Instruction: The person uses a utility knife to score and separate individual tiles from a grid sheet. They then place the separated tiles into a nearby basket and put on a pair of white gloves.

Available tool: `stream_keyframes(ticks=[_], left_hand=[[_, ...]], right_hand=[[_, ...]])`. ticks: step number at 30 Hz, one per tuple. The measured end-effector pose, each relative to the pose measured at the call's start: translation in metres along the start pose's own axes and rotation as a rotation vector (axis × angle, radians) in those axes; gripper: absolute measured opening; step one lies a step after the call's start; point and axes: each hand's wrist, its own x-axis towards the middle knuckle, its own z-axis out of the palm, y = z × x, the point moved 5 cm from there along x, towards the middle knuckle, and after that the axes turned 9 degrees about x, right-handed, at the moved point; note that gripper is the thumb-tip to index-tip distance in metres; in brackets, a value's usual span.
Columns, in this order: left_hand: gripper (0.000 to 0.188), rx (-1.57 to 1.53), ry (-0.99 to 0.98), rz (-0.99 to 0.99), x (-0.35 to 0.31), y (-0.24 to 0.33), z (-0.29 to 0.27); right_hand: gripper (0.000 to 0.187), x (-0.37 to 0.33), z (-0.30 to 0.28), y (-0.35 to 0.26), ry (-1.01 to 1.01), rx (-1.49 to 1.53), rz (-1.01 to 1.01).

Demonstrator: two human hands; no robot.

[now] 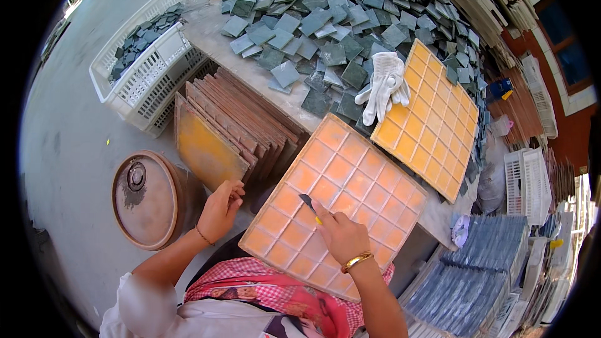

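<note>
An orange grid tray with raised ribs between square cells rests tilted on my lap and against the table edge. Over its middle, my right hand grips a small knife with a dark blade and a bit of yellow showing; the palm hides most of its handle. My left hand is off the tray, fingers loosely curled, with nothing visible in them. It hovers beside a row of upright trays. Beyond the orange tray lies a yellow grid tray, with white gloves over its left edge.
Grey-green square stone tiles pile up across the table. A white plastic basket of dark pieces stands at the far left. A round brown drum is on the floor near my left arm. Stacked blue-grey sheets sit at the right.
</note>
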Motion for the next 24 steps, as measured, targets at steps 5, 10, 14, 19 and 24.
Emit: stream_keyframes(ticks=[5, 10, 14, 19, 24], left_hand=[[0.023, -0.282, -0.281, -0.209, -0.021, -0.005, 0.03], [0.022, -0.313, -0.265, -0.157, -0.018, -0.007, 0.036], [0.023, -0.295, -0.252, -0.155, -0.018, -0.009, 0.036], [0.022, -0.3, -0.244, -0.154, -0.019, -0.007, 0.035], [0.022, -0.298, -0.256, -0.205, -0.02, -0.008, 0.038]], right_hand=[[0.052, 0.0, 0.008, -0.009, -0.13, 0.043, -0.065], [0.051, 0.0, 0.004, -0.004, -0.129, 0.097, 0.057], [0.053, -0.002, 0.012, -0.008, -0.308, 0.118, 0.018], [0.056, -0.004, 0.011, -0.01, -0.194, 0.249, 0.144], [0.059, -0.016, 0.026, -0.038, -0.177, 0.422, 0.186]])
